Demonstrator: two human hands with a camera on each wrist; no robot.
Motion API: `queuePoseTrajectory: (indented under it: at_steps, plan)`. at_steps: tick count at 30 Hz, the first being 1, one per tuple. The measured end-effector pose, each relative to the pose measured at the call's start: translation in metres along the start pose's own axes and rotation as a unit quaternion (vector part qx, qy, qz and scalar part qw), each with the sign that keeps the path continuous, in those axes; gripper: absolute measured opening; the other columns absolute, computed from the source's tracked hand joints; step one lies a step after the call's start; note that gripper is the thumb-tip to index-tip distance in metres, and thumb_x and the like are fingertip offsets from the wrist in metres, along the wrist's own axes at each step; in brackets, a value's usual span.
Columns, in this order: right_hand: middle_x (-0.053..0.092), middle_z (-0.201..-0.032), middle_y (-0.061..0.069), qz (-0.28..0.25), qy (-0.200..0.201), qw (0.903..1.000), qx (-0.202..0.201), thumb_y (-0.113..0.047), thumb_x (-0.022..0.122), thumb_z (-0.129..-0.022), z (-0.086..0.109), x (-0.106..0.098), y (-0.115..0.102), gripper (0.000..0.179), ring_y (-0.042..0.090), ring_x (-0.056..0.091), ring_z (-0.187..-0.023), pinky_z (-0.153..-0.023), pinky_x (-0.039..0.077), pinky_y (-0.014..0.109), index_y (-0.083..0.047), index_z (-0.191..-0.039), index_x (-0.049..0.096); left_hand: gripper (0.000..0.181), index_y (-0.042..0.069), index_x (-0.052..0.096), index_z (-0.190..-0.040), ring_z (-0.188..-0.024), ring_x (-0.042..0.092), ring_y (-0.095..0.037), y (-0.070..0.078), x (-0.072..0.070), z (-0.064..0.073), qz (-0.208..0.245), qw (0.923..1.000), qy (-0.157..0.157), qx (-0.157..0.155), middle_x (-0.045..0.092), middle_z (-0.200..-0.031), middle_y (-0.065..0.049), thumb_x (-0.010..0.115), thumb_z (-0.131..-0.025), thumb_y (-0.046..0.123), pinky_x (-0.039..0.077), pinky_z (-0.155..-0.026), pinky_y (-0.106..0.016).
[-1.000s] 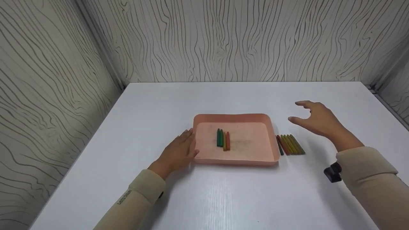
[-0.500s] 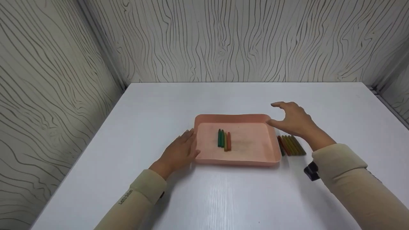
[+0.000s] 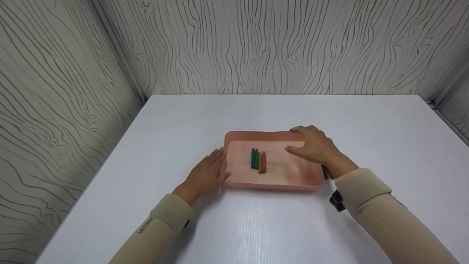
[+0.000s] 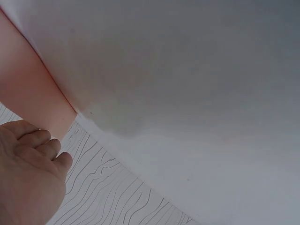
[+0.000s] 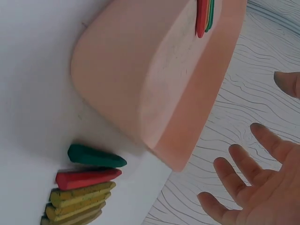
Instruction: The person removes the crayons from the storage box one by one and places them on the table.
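1. Against the left side of the pink tray (image 3: 263, 136), from where I stand, lies the person's left hand (image 3: 205, 174), fingers fairly straight and thumb by the rim near the front corner; this grip seems to touch the wall without curling round anything.

2. Between the two hands, the tray sits flat on the white desk (image 3: 256, 223). I'd judge it light, thin-walled and slightly flexible, so a knock could slide it; the rim, taken at two opposite sides, seems the best hold.

3. Left of the tray's middle, inside it, four crayons (image 3: 259, 162) lie close side by side, tips towards the back: two green, one yellowish, one red. They look light, stiff and rather brittle, perhaps a bit waxy; a gentle pinch round mid-barrel should suit each.

4. Over the tray's right part hangs the right hand (image 3: 318, 146), thumb and forefinger spread well apart, and this grip holds nothing.

5. Just outside the right wall, mostly behind the right hand in the head view, a row lies on the desk: a green crayon (image 5: 96, 156), a red crayon (image 5: 88, 178), then several dull yellow crayons (image 5: 78, 205). Packed so closely, the yellow ones would probably come away easiest by their tapered ends.
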State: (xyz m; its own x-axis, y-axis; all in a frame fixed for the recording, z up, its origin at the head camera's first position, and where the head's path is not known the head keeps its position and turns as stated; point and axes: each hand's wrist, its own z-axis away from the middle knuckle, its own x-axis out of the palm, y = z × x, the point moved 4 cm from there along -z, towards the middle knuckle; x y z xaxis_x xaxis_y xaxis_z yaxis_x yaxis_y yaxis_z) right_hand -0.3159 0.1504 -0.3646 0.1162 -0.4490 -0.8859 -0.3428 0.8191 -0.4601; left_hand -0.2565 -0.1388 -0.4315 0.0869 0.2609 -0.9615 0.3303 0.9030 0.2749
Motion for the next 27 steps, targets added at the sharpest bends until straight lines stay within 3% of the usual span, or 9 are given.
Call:
queuePoseTrajectory:
  at_steps: [7,15,21,27]
  plan:
    - [0.046,-0.136,0.022,-0.018,-0.008,0.9998,-0.008,-0.038,0.065,-0.085,-0.005,0.021,-0.008,0.063,0.042,0.040,-0.125,-0.091,0.038,0.065,-0.005,-0.137,0.050,0.066,0.003,0.024,-0.150,-0.143,0.015,-0.021,-0.001,0.001,-0.001,-0.001,1.0000,0.000,0.003,0.019,-0.157,-0.006,0.044,-0.099,0.041,0.017,-0.114,-0.037]
    - [0.049,-0.137,0.019,-0.033,-0.044,0.9985,0.000,-0.036,0.064,-0.087,-0.009,0.043,-0.010,0.063,0.038,0.044,-0.125,-0.099,0.037,0.057,-0.003,-0.137,0.048,0.067,0.001,0.025,-0.149,-0.143,0.016,-0.023,0.000,0.000,0.000,-0.003,0.9999,-0.001,0.011,0.020,-0.156,-0.009,0.044,-0.099,0.041,0.018,-0.114,-0.038]
    - [0.050,-0.136,0.016,-0.029,-0.050,0.9981,0.021,-0.041,0.065,-0.086,-0.011,0.054,-0.011,0.062,0.036,0.048,-0.118,-0.094,0.038,0.061,-0.009,-0.137,0.051,0.068,0.003,0.024,-0.150,-0.143,0.015,-0.022,0.000,0.000,0.000,-0.002,1.0000,-0.004,0.004,0.019,-0.157,-0.007,0.043,-0.099,0.043,0.017,-0.114,-0.037]
    - [0.052,-0.131,0.016,-0.031,-0.055,0.9976,0.029,-0.039,0.065,-0.085,-0.015,0.064,-0.013,0.059,0.035,0.049,-0.116,-0.094,0.041,0.057,-0.008,-0.134,0.052,0.067,0.004,0.023,-0.151,-0.143,0.014,-0.021,-0.001,0.000,0.000,0.002,1.0000,-0.003,-0.001,0.018,-0.157,-0.006,0.043,-0.100,0.042,0.016,-0.114,-0.037]
